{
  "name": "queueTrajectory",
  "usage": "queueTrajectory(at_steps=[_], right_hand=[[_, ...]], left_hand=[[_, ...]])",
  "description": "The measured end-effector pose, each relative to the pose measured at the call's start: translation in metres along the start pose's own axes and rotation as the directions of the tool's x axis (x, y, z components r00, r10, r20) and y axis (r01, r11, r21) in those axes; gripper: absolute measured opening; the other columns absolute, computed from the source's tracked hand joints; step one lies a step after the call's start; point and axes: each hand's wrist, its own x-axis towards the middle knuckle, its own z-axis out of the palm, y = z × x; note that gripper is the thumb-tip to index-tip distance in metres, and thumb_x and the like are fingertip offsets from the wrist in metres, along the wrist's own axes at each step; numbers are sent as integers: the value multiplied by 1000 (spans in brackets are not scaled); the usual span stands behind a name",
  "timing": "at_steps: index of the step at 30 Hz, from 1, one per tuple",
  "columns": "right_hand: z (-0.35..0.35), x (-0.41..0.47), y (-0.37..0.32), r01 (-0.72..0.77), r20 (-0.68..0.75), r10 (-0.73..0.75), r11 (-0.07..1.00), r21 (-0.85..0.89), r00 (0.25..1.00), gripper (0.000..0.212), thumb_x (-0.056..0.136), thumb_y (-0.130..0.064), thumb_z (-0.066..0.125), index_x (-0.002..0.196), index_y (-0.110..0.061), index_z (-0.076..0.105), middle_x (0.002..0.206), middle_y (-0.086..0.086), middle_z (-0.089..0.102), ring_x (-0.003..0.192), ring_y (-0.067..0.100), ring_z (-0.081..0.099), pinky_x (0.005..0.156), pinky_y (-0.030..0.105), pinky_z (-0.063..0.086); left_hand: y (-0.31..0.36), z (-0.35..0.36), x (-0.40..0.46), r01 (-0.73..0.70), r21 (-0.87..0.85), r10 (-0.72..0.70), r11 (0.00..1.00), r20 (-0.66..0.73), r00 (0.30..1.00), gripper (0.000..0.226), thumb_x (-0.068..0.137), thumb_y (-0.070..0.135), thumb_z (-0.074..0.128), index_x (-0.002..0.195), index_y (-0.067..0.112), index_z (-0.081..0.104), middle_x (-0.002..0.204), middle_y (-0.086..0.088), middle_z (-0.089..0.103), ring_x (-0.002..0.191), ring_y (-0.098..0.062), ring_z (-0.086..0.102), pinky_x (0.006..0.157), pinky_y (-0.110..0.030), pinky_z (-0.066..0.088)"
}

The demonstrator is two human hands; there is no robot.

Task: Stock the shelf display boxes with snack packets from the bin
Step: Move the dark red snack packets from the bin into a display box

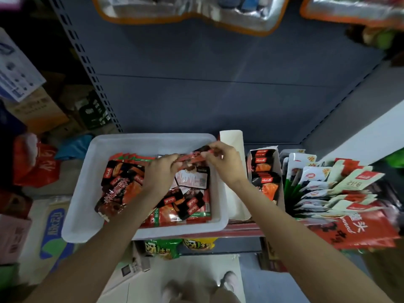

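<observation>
A white plastic bin [80, 206] sits on the shelf edge, full of black-and-red snack packets [122, 184]. Above its far right part, my left hand [159, 173] and my right hand [223, 165] both grip a small stack of red-and-black packets [192, 159] between them. Right of the bin stands an empty white display box [234, 171]. Beyond it, a narrow display box [265, 171] holds a row of the same black-and-orange packets.
Further right, white and green packets [317, 182] fan out above large red bags [354, 228]. Cardboard cartons [39, 112] and red bags pile up left of the shelf upright. Yellow-green bags [161, 248] lie on the shelf below. My shoes show on the floor.
</observation>
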Motion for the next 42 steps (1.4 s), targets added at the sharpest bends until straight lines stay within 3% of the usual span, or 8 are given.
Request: queueTrajectory(at_steps=[4,7,14,19,21,26,36,42], right_hand=[[-36,-9,5,5,-14,-4,994,114,1000,9,92,-11,58,84,-12,61,74,-10,58,72,5,54,73,23,45],[-65,-14,3,26,-38,-22,991,130,999,7,92,-8,55,86,-9,60,77,-5,59,74,7,55,73,26,45],[-139,-26,8,131,-44,-139,980,-150,989,6,92,-10,56,91,-13,61,81,-7,59,73,6,54,67,11,39],[-163,-28,23,169,39,-166,927,-334,985,5,90,-8,58,91,-8,62,82,3,62,78,19,56,72,27,40],[-163,-30,29,182,77,-165,898,-400,983,7,91,-8,57,95,-7,63,83,5,60,78,19,53,70,29,39],[-158,-34,36,181,134,-132,859,-479,982,13,90,-7,56,98,-10,66,87,8,61,81,26,58,67,32,43],[-148,-34,49,84,200,59,766,-637,978,19,90,-7,50,101,-13,64,90,12,65,86,31,61,64,33,44],[-136,-35,56,82,251,102,775,-627,963,18,88,-11,58,104,-17,65,105,8,65,96,26,60,75,34,48]], left_hand=[[41,9,-11,44,-260,-13,965,119,993,22,92,19,59,108,8,68,89,-7,70,80,-20,62,64,-25,39],[71,19,-11,65,-367,6,928,191,982,20,90,19,61,105,6,67,93,-7,70,84,-19,64,71,-29,48],[139,37,-4,10,-369,88,929,246,965,14,87,20,66,86,8,58,68,-5,59,60,-21,56,57,-28,39],[172,49,1,34,-404,50,914,195,979,23,86,19,67,105,12,57,82,7,55,68,-3,54,58,-4,39],[179,53,2,32,-397,42,917,176,984,18,87,19,66,101,14,55,77,10,53,66,0,54,58,-7,40],[183,65,2,22,-310,37,951,182,983,20,88,16,63,108,16,63,78,-2,65,72,-20,66,68,-36,52],[182,71,-2,37,-158,1,987,237,971,13,87,13,64,100,13,63,75,1,60,78,-20,62,67,-29,48],[174,69,-4,56,-191,-9,980,237,971,10,87,12,63,97,15,65,90,-2,70,82,-17,64,70,-26,49]])
